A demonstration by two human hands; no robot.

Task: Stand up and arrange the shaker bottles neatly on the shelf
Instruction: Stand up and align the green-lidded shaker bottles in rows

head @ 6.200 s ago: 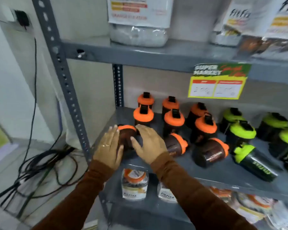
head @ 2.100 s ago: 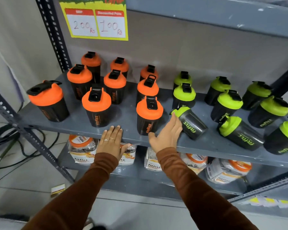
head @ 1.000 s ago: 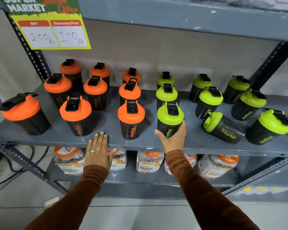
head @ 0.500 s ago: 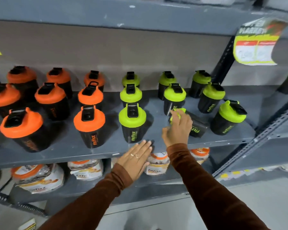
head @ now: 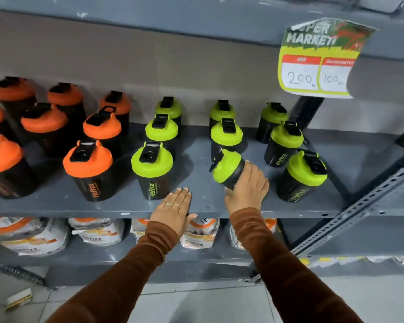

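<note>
Right hand [head: 246, 191] gripping dark plastic shaker bottle with lime-green lid [head: 229, 169], wrapping its body; half a second ago same bottle was lying on grey metal shelf [head: 56, 205], now rising off its side (last fallen one in view, so row is nearly finishing). Long axis tilting: lid pointing up and left of hand, base hiding under palm. Upright green-lidded bottles standing behind and right of hand. Left hand [head: 174, 212] lying open and flat on shelf edge, holding nothing.
</note>
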